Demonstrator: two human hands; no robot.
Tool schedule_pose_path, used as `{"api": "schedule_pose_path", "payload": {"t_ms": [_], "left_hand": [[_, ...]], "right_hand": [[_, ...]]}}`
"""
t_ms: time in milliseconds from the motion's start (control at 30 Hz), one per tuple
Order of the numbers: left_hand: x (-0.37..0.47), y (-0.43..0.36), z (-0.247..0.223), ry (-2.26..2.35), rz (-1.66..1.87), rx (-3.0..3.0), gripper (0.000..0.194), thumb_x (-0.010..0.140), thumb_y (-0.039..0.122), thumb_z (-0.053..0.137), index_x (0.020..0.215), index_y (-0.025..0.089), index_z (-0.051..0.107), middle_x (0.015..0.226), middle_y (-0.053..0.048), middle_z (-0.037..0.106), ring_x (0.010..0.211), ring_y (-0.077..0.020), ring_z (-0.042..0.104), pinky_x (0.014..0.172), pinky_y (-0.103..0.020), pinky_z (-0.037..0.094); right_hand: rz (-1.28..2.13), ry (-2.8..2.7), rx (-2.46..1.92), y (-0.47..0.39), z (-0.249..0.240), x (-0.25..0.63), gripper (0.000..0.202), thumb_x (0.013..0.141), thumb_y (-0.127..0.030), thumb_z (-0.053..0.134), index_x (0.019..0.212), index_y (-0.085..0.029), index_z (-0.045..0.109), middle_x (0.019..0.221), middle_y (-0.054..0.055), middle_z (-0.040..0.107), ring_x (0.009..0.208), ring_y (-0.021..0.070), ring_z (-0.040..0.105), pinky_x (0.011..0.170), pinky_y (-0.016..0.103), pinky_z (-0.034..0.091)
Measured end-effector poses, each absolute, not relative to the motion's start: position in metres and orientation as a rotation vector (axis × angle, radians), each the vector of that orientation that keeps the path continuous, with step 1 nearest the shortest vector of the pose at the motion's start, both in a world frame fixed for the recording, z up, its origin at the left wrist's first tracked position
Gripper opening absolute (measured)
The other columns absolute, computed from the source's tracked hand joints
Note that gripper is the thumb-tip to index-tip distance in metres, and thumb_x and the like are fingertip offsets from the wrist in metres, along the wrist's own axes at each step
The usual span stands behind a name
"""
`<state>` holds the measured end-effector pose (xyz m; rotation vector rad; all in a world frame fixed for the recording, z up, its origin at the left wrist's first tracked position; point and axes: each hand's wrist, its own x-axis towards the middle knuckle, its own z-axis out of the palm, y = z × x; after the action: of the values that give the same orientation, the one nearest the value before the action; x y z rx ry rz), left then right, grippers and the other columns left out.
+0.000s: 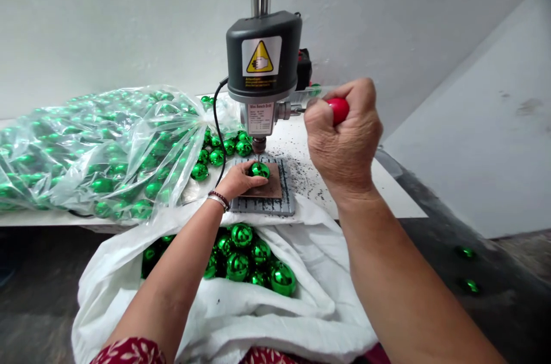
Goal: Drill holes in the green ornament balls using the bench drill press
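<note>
A shiny green ball (260,170) sits on a brown board (273,186) over the grey base plate of a small bench drill (263,37). My left hand (237,179) is closed around the ball's side, with its thumb across the front. Right above the ball is the drill chuck (259,144); whether the bit touches the ball I cannot tell. My right hand (344,137) is wrapped round the red knob (338,111) of the drill's feed lever, to the right of the drill head.
A clear plastic bag (107,151) full of green balls lies on the white table (387,194) at left. Loose balls (230,147) and a black cable (218,123) are beside the drill. A white cloth sack (297,249) in front holds more balls. Dark shavings litter the table. Two balls lie on the floor.
</note>
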<state>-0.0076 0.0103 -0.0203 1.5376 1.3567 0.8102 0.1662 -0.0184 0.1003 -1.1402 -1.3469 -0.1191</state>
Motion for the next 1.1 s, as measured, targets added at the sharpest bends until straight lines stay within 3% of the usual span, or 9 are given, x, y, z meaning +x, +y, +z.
{"api": "schedule_pose_path", "payload": {"t_ms": [267, 467, 967, 1100], "left_hand": [[-0.01, 0.016, -0.03, 1.328, 0.841, 1.573, 0.055, 0.059, 0.038, 0.079, 0.109, 0.017, 0.071, 0.093, -0.003, 0.071, 0.086, -0.0199, 0.062, 0.079, -0.029, 0.049], [-0.01, 0.013, -0.029, 1.342, 0.846, 1.546, 0.057, 0.06, 0.04, 0.08, 0.111, 0.018, 0.07, 0.094, -0.003, 0.07, 0.086, -0.0198, 0.062, 0.081, -0.03, 0.049], [-0.009, 0.01, -0.03, 1.458, 0.831, 1.638, 0.069, 0.062, 0.034, 0.08, 0.127, 0.018, 0.063, 0.125, -0.008, 0.066, 0.115, -0.0253, 0.059, 0.104, -0.038, 0.042], [-0.009, 0.01, -0.031, 1.45, 0.832, 1.649, 0.071, 0.062, 0.033, 0.081, 0.128, 0.016, 0.062, 0.126, -0.011, 0.066, 0.115, -0.0257, 0.059, 0.103, -0.037, 0.043]], "right_hand": [[-0.106, -1.331, -1.141, -0.02, 0.103, 0.164, 0.017, 0.086, -0.034, 0.049, 0.08, -0.022, 0.04, 0.071, -0.002, 0.044, 0.068, 0.009, 0.048, 0.063, 0.025, 0.045], [-0.154, -1.309, -1.122, -0.02, 0.099, 0.163, 0.014, 0.084, -0.032, 0.05, 0.08, -0.022, 0.042, 0.074, -0.001, 0.049, 0.068, 0.0089, 0.047, 0.065, 0.026, 0.046], [-0.228, -1.292, -1.026, -0.026, 0.078, 0.161, 0.014, 0.082, -0.031, 0.051, 0.078, -0.02, 0.043, 0.064, -0.003, 0.046, 0.055, 0.0061, 0.043, 0.056, 0.022, 0.04], [-0.223, -1.295, -0.991, -0.028, 0.072, 0.159, 0.01, 0.083, -0.027, 0.052, 0.08, -0.02, 0.045, 0.066, -0.004, 0.051, 0.056, 0.0047, 0.046, 0.055, 0.019, 0.04]]}}
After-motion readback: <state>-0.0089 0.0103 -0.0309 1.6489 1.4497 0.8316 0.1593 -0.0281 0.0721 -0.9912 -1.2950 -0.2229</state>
